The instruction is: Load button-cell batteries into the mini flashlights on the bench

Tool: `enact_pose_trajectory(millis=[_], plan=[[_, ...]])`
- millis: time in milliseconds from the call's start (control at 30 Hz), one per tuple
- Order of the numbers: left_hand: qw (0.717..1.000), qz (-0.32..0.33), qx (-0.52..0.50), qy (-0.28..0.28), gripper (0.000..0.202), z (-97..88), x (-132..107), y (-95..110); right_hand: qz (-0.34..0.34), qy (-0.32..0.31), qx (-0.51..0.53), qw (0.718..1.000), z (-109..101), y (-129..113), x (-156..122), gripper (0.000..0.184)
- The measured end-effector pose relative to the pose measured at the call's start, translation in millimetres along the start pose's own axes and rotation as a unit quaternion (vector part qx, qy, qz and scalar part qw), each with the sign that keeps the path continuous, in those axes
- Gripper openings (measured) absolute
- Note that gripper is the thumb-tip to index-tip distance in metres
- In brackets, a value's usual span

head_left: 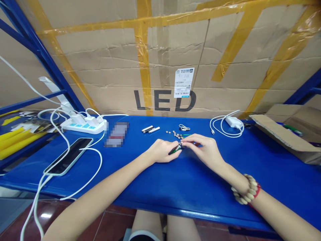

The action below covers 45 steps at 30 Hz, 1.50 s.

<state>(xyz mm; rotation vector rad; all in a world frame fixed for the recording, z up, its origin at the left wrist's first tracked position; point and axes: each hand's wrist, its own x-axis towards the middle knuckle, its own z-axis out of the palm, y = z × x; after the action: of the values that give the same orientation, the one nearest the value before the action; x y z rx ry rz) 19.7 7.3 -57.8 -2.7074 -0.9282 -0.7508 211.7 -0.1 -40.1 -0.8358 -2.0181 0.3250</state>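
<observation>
A big carton (112,73) stands behind the blue table (155,187). A smaller box (288,137) sits at the right, a power strip (86,127) far left, a phone (73,152) nearer. Mid-table, the left hand (163,150) grips a green tube (175,149); the right hand (207,147) pinches something too small to identify at its right end. Beyond lie silver tubes (153,130), with small discs (178,135) to their right.

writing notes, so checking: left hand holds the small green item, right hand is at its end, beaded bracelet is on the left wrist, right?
Not quite: the head view shows the beaded bracelet on the wrist of the right hand, not the left. The left hand does hold the small green item, with the right hand at its end.
</observation>
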Motion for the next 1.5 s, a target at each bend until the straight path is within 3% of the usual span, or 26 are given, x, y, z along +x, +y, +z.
enact_pose_trajectory(millis=[300,500,667,733,800,867,933,1033,1133,1267,1367,1500], plan=[[0.999,-0.007,0.013,-0.032,0.027,-2.1,0.0,-0.2,0.033,-0.028,0.064,0.997,3.2,-1.4,2.4,0.011],[0.996,-0.014,0.028,-0.089,0.031,-3.3,1.2,-0.2,0.048,-0.046,0.084,0.994,3.1,1.5,4.6,0.01],[0.993,-0.052,0.019,-0.104,0.028,-4.6,3.2,0.3,0.108,-0.054,0.11,0.987,-7.3,3.5,8.6,0.022],[0.993,-0.064,0.012,-0.102,0.026,-5.5,3.8,0.8,0.124,-0.049,0.045,0.99,-16.9,7.0,10.4,0.023],[0.994,-0.065,0.006,-0.091,0.024,-6.4,4.1,1.3,0.099,-0.074,-0.106,0.987,-26.2,12.6,11.4,0.018],[0.996,-0.058,-0.003,-0.072,0.022,-7.1,4.1,1.6,0.087,-0.113,-0.228,0.963,-31.9,19.7,11.4,0.013],[0.997,-0.053,-0.011,-0.05,0.021,-7.5,4.1,1.9,0.108,-0.155,-0.259,0.947,-33.1,27.3,10.5,0.011],[0.999,-0.048,-0.018,-0.008,0.024,-7.9,4.1,2.5,0.14,-0.172,-0.24,0.945,-30.3,36.9,8.9,0.005],[0.998,-0.048,-0.022,0.039,0.026,-9.0,4.4,3.7,0.15,-0.148,-0.223,0.952,-28.8,39.7,9.1,0.006],[0.994,-0.027,-0.045,0.091,0.021,-11.7,5.2,7.1,0.166,-0.083,-0.114,0.976,-29.4,29.7,11.8,0.018],[0.994,-0.025,-0.082,0.07,0.019,-14.0,6.3,11.0,0.147,-0.043,-0.023,0.988,-27.7,18.1,13.7,0.019],[0.985,-0.07,-0.155,0.029,0.02,-16.7,7.6,15.9,0.147,-0.005,0.078,0.986,-22.5,6.4,13.5,0.024]])
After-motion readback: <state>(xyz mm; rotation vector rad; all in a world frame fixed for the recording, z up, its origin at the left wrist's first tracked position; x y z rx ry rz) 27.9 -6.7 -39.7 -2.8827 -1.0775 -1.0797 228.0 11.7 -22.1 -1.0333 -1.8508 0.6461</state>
